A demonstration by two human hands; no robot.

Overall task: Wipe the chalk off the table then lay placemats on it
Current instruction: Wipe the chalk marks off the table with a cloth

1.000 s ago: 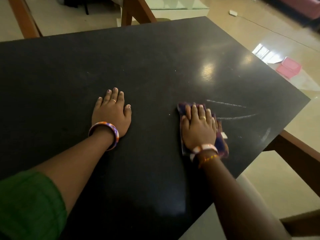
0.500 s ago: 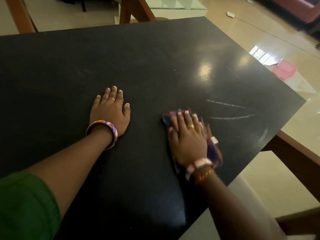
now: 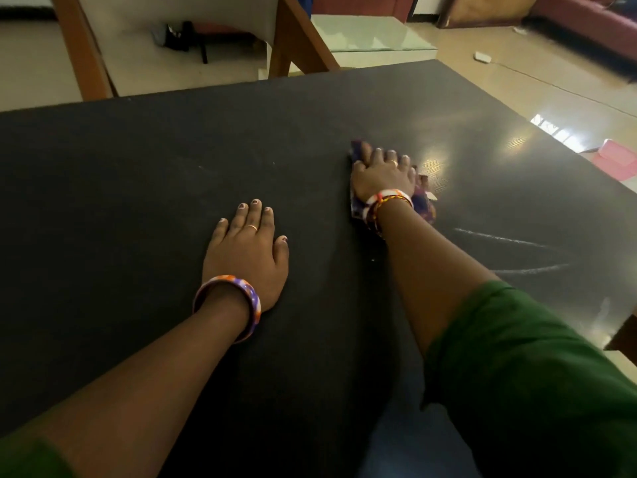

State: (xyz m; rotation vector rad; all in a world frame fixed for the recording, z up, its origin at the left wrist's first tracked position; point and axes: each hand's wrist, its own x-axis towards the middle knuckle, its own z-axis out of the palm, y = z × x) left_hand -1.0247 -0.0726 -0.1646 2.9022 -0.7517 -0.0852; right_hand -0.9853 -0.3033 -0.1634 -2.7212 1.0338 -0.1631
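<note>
Purple patterned cloth lies flat under our right hand, fingers spread over it and pressing it onto the black table; only its far corner and its edge by the wrist show around the hand. We judge the flat press is meant to keep as much fabric as possible on the surface, which suits rubbing off dry chalk. Our right arm reaches well forward and slightly inward, elbow low, green sleeve bunched above it, with beaded bangles at the wrist. Our left hand lies palm down on the table, fingers straight and together, holding nothing; it sits nearer to us than the cloth, and we take it as a brace for the lean. An orange and purple bangle circles that wrist. Two pale chalk lines remain to the right of our right forearm, near the table's right edge, apart from the cloth. Fainter smudges show farther left, beyond the left hand. So wiping is under way and unfinished, by our reading. No placemats are in view. Beyond the table stand a wooden chair frame, a glossy tiled floor and a pink box on it.
</note>
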